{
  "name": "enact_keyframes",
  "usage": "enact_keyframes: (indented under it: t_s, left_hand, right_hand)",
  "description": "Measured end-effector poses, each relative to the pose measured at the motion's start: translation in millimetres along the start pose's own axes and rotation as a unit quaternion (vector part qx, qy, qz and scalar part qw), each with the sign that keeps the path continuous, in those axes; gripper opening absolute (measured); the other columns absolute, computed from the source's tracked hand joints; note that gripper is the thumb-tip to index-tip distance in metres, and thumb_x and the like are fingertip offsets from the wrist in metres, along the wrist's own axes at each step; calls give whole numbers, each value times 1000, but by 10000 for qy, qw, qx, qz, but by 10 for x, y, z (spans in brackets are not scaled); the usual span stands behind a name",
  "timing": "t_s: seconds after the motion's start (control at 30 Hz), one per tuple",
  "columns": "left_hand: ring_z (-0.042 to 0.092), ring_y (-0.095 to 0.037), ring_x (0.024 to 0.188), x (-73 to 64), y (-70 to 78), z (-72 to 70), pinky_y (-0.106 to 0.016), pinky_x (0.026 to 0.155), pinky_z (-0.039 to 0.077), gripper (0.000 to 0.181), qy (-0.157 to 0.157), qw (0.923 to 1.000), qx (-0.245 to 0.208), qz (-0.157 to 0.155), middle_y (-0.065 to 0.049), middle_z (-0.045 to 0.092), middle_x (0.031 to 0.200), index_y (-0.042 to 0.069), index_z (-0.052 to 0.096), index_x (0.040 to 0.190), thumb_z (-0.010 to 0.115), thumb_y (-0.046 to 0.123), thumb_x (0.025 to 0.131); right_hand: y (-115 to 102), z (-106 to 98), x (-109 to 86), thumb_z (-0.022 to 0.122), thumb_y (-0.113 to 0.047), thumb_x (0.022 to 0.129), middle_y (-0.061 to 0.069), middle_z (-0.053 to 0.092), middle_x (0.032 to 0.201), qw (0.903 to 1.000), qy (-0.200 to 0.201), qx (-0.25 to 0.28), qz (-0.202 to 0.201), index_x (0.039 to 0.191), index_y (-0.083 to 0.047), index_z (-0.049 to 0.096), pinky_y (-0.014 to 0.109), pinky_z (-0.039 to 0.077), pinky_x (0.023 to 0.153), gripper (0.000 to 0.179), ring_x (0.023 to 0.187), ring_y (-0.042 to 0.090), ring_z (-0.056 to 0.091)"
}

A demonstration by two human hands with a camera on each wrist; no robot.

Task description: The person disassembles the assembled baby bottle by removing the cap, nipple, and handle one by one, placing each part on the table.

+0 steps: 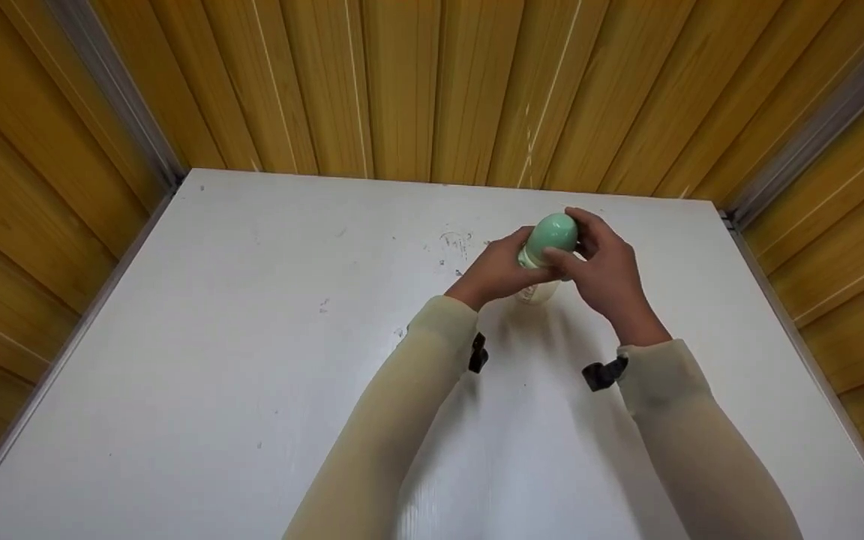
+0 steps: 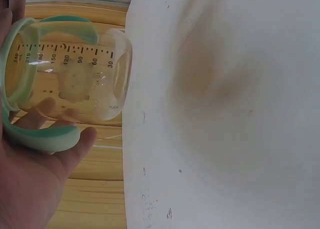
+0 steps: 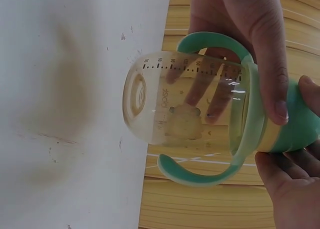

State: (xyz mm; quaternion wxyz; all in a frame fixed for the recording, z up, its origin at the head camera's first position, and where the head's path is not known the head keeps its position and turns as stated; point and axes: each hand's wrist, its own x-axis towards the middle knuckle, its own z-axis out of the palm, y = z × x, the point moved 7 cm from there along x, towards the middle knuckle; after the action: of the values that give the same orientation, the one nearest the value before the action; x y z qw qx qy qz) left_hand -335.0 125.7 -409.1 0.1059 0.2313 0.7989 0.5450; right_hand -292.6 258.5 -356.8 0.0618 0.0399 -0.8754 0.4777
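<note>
Both hands are at a clear baby bottle (image 3: 187,101) with mint-green side handles (image 3: 200,176) and a rounded green cap (image 1: 554,234). Over the white table, the bottle stands cap up, with dark measuring marks and a bear print on its wall. My left hand (image 1: 503,268) grips it round the collar below the cap; its thumb lies across the neck and its fingers show behind the clear wall in the right wrist view. My right hand (image 1: 610,274) holds the green cap between thumb and fingers. In the left wrist view the cap is out of frame.
The white table (image 1: 252,360) has small scuffs and dark specks. Yellow wood-look panels (image 1: 402,90) rise behind it and at both sides, with grey metal posts (image 1: 121,82) at the corners. A small black device (image 1: 604,373) sits at each wrist.
</note>
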Motion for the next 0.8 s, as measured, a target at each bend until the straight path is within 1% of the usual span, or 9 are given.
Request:
enact_keyframes:
  t_s: [0.13,0.23,0.43,0.6,0.8]
  left_hand:
    - [56,-6,116,-37,-38,-28,-41,100,46,72,44,9999,-129,-51,18,59,128,41,49,135,76,61,72]
    - [55,-6,116,-60,-68,-48,-42,101,46,69,85,9996,-263,-103,19,59,126,44,51,132,77,61,71]
    - [57,-7,113,-108,-77,-94,-41,98,47,63,160,9986,-506,-64,18,60,122,42,56,128,79,58,71]
    - [56,-8,113,-156,-72,-133,-41,98,47,63,159,9987,-473,-55,18,61,122,40,57,127,78,59,71]
    - [57,-8,113,-208,-67,-174,-41,98,47,62,138,9984,-541,20,17,61,121,38,58,127,79,56,71]
  right_hand:
    - [-21,33,-18,74,-41,83,8,49,146,10000,-16,-20,-54,146,-19,41,42,42,108,74,135,24,48]
    - [-45,58,-32,73,-41,83,9,49,145,9999,-27,-27,-136,146,-17,41,42,42,107,74,133,24,49]
    - [-105,99,-66,73,-42,84,9,50,143,9995,-27,-23,-311,146,-17,41,43,43,106,75,131,26,51]
    - [-153,132,-86,73,-44,83,7,52,140,9991,-21,-36,-428,145,-19,42,45,45,104,73,126,25,55]
    - [-223,180,-125,73,-43,84,4,51,140,9975,4,-15,-705,145,-17,43,39,45,105,72,127,21,52]
